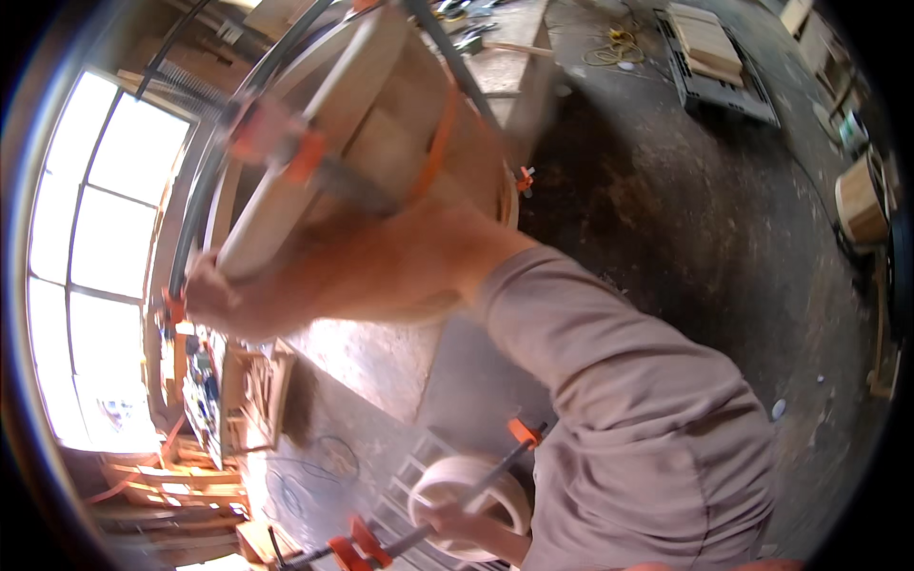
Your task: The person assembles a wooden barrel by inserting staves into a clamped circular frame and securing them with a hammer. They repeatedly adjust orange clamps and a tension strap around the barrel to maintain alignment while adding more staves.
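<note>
Workshop scene, head view, blurred by motion

- Right hand (211, 297): at picture left, fingers closed over the rim of a large curved wooden assembly (314, 143); bare forearm runs from it to a taupe sleeve (609, 352)
- Curved wooden assembly: pale laminated ring, tilted, filling the upper centre; dark metal band along its outer edge; orange strap (436, 147) across its face
- Bar clamp on the assembly (314, 164): orange jaw, dark bar, blurred; a small orange clamp (524, 178) sits at the assembly's right edge
- Left hand (455, 521): low centre, fingers wrapped around the bar of a long bar clamp (433, 523) with orange fittings; the same hand lies against a small pale wooden ring (473, 493), and whether it grips that ring too cannot be told
- Floor (685, 219): dark concrete, stained
- Grey pallet with boards (709, 57): top right, well apart from both hands
- Yellow cord (614, 48): coiled on the floor near the pallet
- Window (95, 257): large, bright, far left
</note>
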Action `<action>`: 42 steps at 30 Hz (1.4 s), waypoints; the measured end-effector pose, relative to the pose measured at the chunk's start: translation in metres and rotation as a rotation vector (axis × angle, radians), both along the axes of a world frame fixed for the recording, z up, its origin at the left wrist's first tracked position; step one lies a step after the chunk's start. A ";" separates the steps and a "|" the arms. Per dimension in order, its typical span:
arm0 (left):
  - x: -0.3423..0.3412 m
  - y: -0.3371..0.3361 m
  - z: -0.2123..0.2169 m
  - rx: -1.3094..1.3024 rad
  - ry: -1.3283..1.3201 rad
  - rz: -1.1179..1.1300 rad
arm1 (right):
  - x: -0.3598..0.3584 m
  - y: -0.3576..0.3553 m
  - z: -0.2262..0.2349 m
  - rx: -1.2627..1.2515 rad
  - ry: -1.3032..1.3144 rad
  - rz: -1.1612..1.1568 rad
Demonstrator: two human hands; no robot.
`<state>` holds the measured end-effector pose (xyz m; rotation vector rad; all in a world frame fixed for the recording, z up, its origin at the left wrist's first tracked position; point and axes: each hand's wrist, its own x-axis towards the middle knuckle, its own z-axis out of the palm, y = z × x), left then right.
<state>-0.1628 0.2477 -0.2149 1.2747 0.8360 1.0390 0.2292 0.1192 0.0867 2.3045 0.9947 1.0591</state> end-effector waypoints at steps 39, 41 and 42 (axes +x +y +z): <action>0.241 -0.135 0.086 0.104 -0.289 -0.252 | -0.028 -0.166 0.030 0.411 0.277 0.391; 0.253 -0.136 0.090 0.124 -0.268 -0.272 | -0.027 -0.167 0.026 0.426 0.285 0.419; 0.258 -0.136 0.085 0.180 -0.269 -0.293 | -0.027 -0.167 0.023 0.430 0.290 0.429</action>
